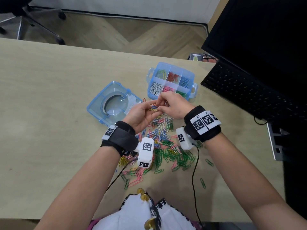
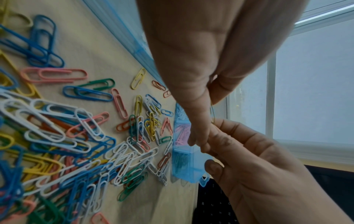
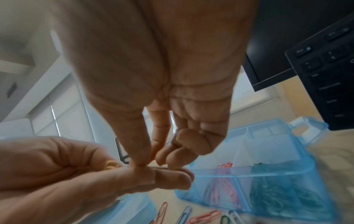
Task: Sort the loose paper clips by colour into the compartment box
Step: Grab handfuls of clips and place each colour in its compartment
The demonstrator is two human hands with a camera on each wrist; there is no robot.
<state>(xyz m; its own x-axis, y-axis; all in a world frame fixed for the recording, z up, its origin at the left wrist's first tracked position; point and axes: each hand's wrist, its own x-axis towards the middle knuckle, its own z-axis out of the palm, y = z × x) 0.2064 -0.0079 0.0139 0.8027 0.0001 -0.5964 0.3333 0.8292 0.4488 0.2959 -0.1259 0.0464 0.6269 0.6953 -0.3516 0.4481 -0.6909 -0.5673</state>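
Over the bench (image 1: 49,97), compartment box (image 1: 192,75) just beyond, left hand (image 1: 142,113) cups a few clips (image 1: 153,108); right hand (image 1: 172,103) pinches one from them. Best: separate cleanly, check colour, drop into the matching compartment.

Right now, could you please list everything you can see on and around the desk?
Compartment box: one, blue, open, desk far side; clips sorted by colour.
Lid: one, blue, left of box.
Loose paper clips: many, mixed colours, piled under the wrists.
Held clips: a few, blue and yellow.
Keyboard: one, black, right.
Monitor: one, black, right.
Office chair: one, black, floor.
Left hand: holds clips.
Right hand: pinches one.
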